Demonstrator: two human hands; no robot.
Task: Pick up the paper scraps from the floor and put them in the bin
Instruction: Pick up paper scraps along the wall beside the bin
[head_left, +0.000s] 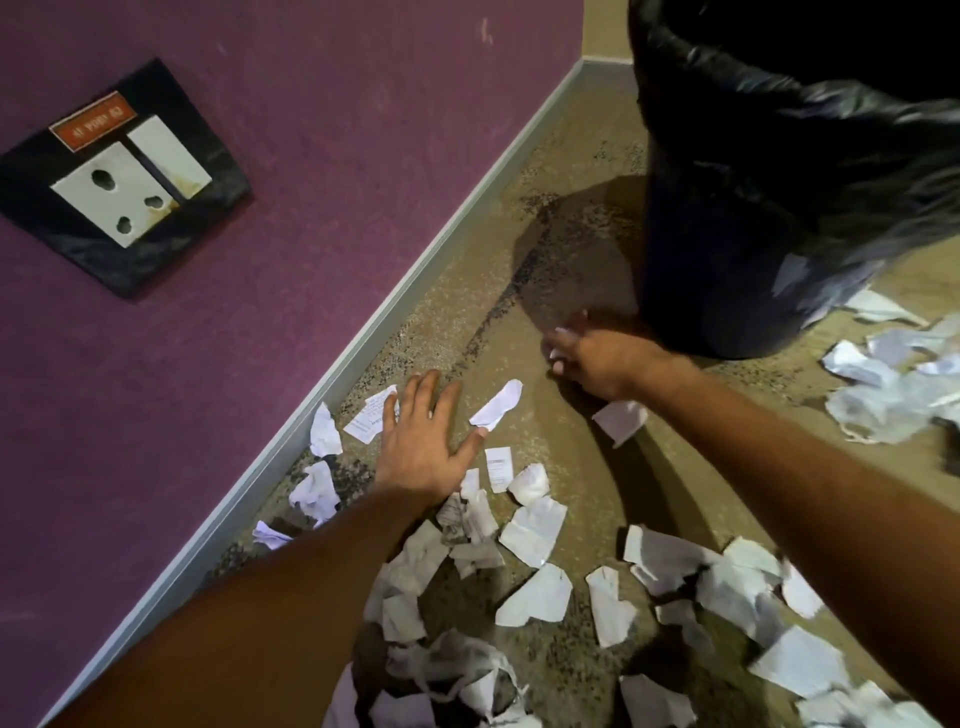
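Several torn white paper scraps (535, 527) lie scattered over the speckled beige floor (561, 244). My left hand (423, 441) lies flat on the floor with straight, spread fingers, partly over a printed scrap (370, 415), its thumb tip at another scrap (497, 405). My right hand (592, 358) is by the foot of the bin (737, 270), fingers curled around small white scraps, blurred. A further scrap (621, 420) lies just under its wrist. The bin is dark and lined with a black plastic bag (810, 130).
A purple wall (322, 156) with a grey skirting board (395, 306) runs along the left. A wall socket plate (124, 187) sits on it. More crumpled paper (893, 384) is piled right of the bin.
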